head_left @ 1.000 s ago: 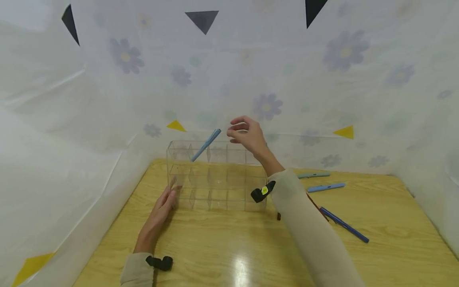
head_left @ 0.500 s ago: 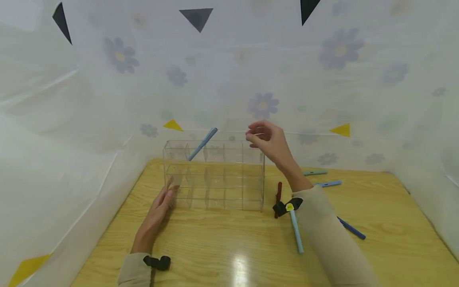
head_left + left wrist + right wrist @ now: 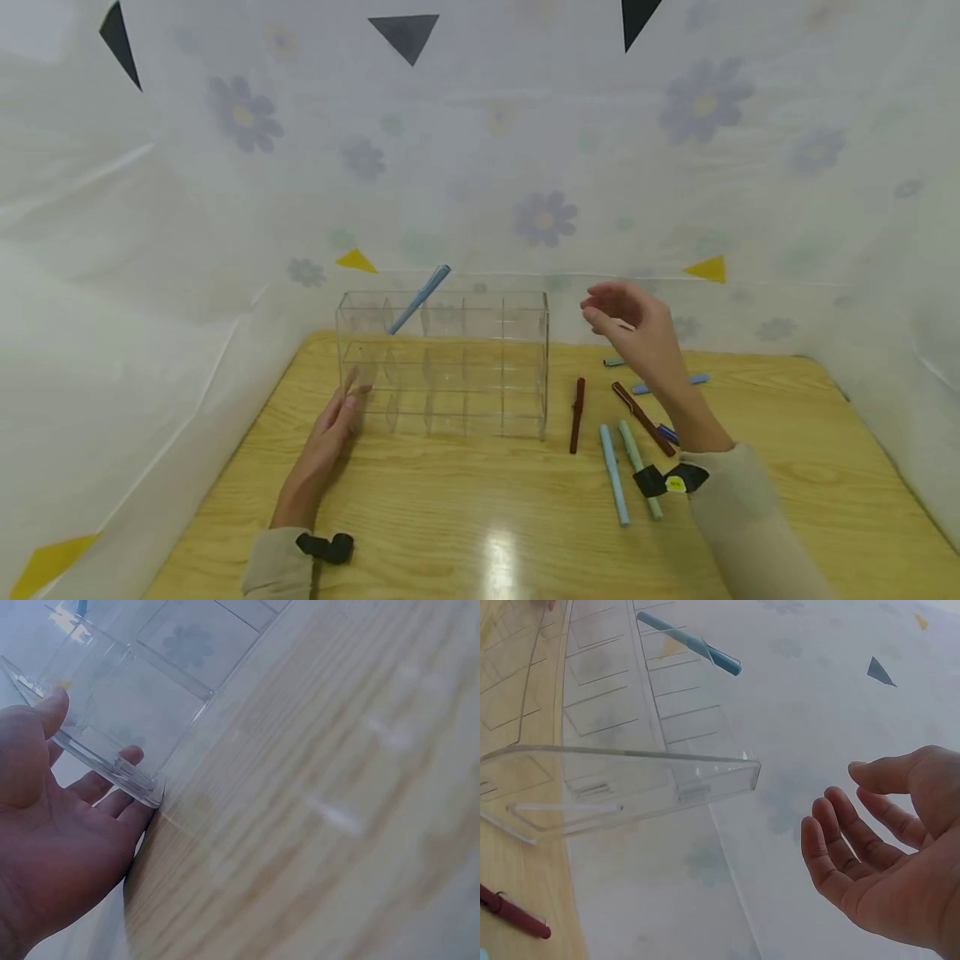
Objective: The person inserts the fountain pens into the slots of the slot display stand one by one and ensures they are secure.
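A clear acrylic organizer (image 3: 446,400) with rows of compartments stands on the table. My left hand (image 3: 330,433) holds its left side, the thumb (image 3: 54,712) on one face of the wall and the fingers around the other. A light blue pen (image 3: 420,300) leans in the organizer's top row, its upper end tilted right and sticking out. My right hand (image 3: 637,333) hovers right of the organizer, fingers loosely bent and holding nothing. Below it lie a dark red pen (image 3: 577,415), another dark red pen (image 3: 641,417), a pale blue pen (image 3: 614,475) and a green pen (image 3: 633,450).
Further back on the wooden table (image 3: 450,517) lie a blue pen (image 3: 690,380) and a greenish pen (image 3: 613,362), partly hidden. A dark blue pen (image 3: 667,433) shows beside the right forearm. A flowered white curtain (image 3: 465,167) hangs behind the table.
My right hand has moved right and slightly down, away from the light blue pen, uncovering pens on the table. The left hand and the organizer stay in place.
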`<state>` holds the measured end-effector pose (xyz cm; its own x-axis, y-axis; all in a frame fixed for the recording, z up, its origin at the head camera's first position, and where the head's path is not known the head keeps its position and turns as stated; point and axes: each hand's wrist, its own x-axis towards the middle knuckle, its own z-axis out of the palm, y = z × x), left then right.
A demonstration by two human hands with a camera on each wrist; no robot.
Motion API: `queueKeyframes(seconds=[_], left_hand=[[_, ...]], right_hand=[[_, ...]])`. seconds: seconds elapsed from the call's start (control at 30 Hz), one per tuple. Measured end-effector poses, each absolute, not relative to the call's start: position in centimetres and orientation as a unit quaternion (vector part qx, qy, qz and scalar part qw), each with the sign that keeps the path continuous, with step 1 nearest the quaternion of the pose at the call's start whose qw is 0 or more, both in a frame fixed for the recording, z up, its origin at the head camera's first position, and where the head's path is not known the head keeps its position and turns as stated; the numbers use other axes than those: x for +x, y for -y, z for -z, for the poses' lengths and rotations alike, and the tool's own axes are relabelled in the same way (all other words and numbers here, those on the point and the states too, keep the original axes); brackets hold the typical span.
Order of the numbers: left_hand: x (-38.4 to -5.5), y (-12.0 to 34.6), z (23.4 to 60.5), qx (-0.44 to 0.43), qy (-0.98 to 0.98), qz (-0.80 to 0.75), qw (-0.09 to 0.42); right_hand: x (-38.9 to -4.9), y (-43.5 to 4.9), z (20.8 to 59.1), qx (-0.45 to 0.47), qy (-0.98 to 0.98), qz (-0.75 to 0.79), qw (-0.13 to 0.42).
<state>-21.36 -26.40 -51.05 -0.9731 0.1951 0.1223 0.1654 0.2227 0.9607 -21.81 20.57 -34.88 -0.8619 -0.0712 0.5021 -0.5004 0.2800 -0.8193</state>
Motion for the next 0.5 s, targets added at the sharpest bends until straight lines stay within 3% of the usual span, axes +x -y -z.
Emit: queueKeyframes(seconds=[0.5], left_hand=[[-21.4,26.7,50.8,0.107,-0.779,-0.617,0.021]], right_hand=[[-17.4,-25.6,39.5,0.107,0.812,-0.536,0.204]])
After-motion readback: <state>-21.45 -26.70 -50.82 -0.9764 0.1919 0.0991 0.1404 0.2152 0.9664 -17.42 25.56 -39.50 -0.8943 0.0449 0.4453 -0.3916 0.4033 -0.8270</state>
